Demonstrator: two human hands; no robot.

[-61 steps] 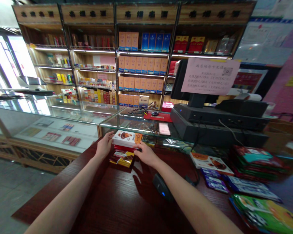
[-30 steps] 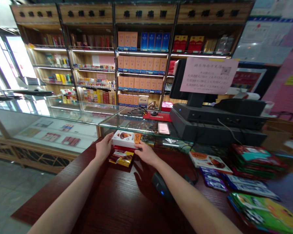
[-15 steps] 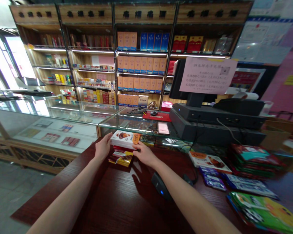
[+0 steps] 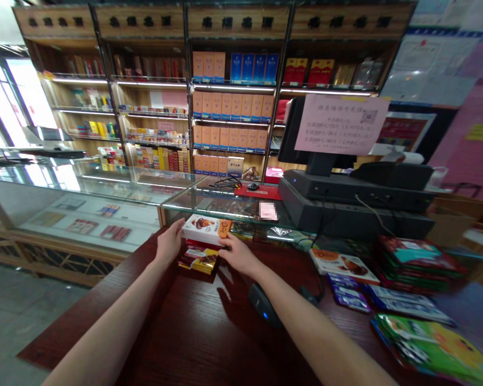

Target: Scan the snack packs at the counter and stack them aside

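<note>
A white box with an orange end (image 4: 206,229) lies on top of a small stack of red and yellow packets (image 4: 197,258) at the far side of a dark wooden counter (image 4: 193,332). My left hand (image 4: 169,242) presses against the box's left end, fingers curled round it. On the right end rests my right hand (image 4: 237,254), its fingers gripping the box's edge. Both hands hold the box between them, just in front of a glass display case (image 4: 225,206).
A black barcode scanner (image 4: 261,305) lies on the counter under my right forearm. Flat snack packets (image 4: 410,300) are piled at the right. A cash register with a monitor and pink notice (image 4: 342,161) stands behind them. Shelves of boxed goods (image 4: 229,118) line the back wall.
Both hands have stayed on the ends of the white box on the stack. The view has shifted slightly; nothing else has visibly moved.
</note>
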